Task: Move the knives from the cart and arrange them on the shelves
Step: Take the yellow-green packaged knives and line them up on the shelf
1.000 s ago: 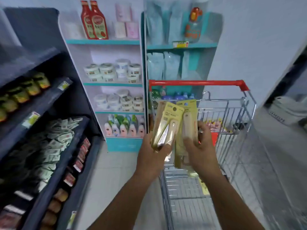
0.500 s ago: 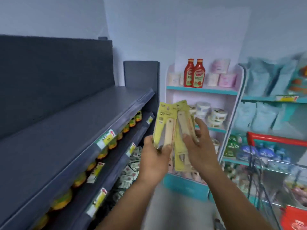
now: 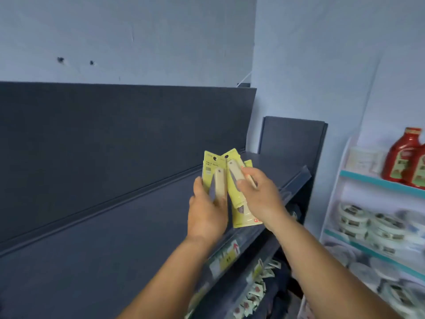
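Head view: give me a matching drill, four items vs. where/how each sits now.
Items:
1. left hand
2. right hand
3. ketchup bottles
4. dark top shelf

States:
A. on the teal-edged shelf, far right
B. bare under the hands
C. grips the left knife pack
D. pinches the right knife pack

Pairs: 1-C, 2-D, 3-A, 4-B

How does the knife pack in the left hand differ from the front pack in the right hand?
The yellow carded knife pack in the left hand stands nearly upright; the yellow carded front pack in the right hand tilts left. The left hand grips low; the right hand pinches mid-card. Both hold pale-handled knives above the dark shelf.
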The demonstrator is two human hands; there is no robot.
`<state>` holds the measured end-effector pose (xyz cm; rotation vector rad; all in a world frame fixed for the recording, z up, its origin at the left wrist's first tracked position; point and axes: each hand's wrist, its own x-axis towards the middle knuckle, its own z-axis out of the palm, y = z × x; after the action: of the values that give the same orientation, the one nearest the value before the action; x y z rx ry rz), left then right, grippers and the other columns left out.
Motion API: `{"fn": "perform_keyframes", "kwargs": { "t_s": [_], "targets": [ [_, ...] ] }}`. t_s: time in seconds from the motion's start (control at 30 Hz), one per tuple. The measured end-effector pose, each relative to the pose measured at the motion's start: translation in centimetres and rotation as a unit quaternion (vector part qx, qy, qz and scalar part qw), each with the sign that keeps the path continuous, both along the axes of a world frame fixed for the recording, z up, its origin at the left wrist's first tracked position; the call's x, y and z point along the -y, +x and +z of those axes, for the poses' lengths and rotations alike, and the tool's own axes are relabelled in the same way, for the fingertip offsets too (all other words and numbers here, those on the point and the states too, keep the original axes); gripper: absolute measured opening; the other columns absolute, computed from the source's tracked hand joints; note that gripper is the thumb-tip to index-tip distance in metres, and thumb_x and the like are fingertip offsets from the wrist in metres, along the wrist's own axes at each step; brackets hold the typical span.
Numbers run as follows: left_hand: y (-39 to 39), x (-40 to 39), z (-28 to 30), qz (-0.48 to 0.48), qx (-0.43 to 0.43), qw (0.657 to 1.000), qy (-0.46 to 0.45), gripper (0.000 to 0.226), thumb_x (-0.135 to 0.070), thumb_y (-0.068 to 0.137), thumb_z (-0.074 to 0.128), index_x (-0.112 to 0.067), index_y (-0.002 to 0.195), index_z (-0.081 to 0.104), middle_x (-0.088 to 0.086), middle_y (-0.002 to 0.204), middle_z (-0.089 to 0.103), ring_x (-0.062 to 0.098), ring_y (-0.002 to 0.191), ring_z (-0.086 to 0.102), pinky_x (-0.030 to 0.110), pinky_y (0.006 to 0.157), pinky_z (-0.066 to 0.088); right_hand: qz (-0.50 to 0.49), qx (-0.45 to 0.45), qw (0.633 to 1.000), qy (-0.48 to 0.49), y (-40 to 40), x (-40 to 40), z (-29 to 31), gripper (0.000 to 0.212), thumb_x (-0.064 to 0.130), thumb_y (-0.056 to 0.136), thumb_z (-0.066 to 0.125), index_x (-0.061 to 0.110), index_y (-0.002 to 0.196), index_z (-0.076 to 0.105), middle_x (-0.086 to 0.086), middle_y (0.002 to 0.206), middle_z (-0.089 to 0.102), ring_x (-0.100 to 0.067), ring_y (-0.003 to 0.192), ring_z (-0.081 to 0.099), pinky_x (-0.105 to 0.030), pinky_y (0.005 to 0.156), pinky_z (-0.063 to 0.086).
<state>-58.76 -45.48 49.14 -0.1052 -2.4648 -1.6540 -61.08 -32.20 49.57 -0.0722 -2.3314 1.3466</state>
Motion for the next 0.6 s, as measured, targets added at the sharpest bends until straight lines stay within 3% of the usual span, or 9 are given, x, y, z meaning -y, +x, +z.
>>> {"fn": "perform_keyframes", "kwargs": {
  "t_s": [0.1,0.17,0.27,0.37,0.43,0.5,0.6],
  "targets": [
    [-3.4,0.2,-0.2,0.068,0.049,0.996,-0.02,0.044,-0.043,0.095,0.04,-0.034,0.136,0.026,0.008,0.111,0.054,0.03,0.09,0.061,0.045,0.082,0.053,0.064,0.037,0.997,0.01,-5.5,0.6,-0.4,0.037,0.033,0.091,0.054,0.032,0.128,0.053,-0.005,0.118,0.055,-0.029,0.091,0.064,-0.034,0.072,0.054],
    [-5.1,0.2,-0.7,0.109,0.089,0.99,-0.028,0.053,-0.043,0.097,0.038,-0.035,0.144,0.015,0.007,0.118,0.044,0.031,0.101,0.056,0.044,0.088,0.05,0.093,0.056,0.994,0.03,-8.4,0.9,-1.0,0.038,0.032,0.091,0.054,0.033,0.129,0.052,-0.004,0.122,0.052,-0.032,0.09,0.065,-0.031,0.068,0.052],
    [-7.1,0.0,-1.8,0.142,0.145,0.974,-0.098,0.061,-0.04,0.098,0.036,-0.034,0.149,0.003,0.014,0.132,0.032,0.032,0.119,0.043,0.041,0.096,0.042,0.118,0.083,0.985,0.094,-11.4,0.9,-2.0,0.04,0.03,0.094,0.049,0.029,0.135,0.05,-0.005,0.129,0.048,-0.028,0.104,0.06,-0.03,0.084,0.047],
    [-8.0,-0.2,-3.0,0.147,0.2,0.929,-0.274,0.056,-0.041,0.099,0.031,-0.024,0.149,0.013,0.014,0.141,0.021,0.031,0.129,0.026,0.038,0.105,0.03,0.141,0.125,0.963,0.194,-13.1,0.8,-3.1,0.042,0.031,0.098,0.041,0.025,0.139,0.045,-0.01,0.14,0.043,-0.027,0.121,0.05,-0.029,0.095,0.04],
    [-8.2,-0.4,-3.5,0.145,0.219,0.902,-0.342,0.059,-0.047,0.099,0.023,-0.017,0.149,0.018,0.017,0.153,0.009,0.033,0.14,0.011,0.042,0.112,0.018,0.163,0.172,0.937,0.256,-13.6,0.6,-3.8,0.045,0.034,0.1,0.034,0.023,0.143,0.041,-0.008,0.154,0.025,-0.028,0.137,0.033,-0.034,0.107,0.032],
    [-8.4,-0.7,-3.9,0.13,0.233,0.884,-0.385,0.064,-0.047,0.1,0.019,-0.01,0.151,0.012,0.016,0.158,-0.003,0.032,0.146,-0.002,0.045,0.116,0.009,0.186,0.209,0.914,0.293,-13.7,0.6,-4.2,0.049,0.037,0.101,0.027,0.022,0.147,0.032,-0.002,0.16,0.014,-0.025,0.144,0.02,-0.037,0.113,0.023],
    [-8.6,-0.8,-3.8,0.119,0.239,0.871,-0.412,0.067,-0.046,0.1,0.016,-0.006,0.152,0.002,0.019,0.159,-0.003,0.033,0.147,-0.002,0.047,0.117,0.004,0.196,0.217,0.907,0.304,-13.6,0.7,-4.5,0.052,0.038,0.102,0.021,0.02,0.151,0.024,-0.003,0.157,0.025,-0.024,0.142,0.026,-0.039,0.115,0.025]
  ]
}}
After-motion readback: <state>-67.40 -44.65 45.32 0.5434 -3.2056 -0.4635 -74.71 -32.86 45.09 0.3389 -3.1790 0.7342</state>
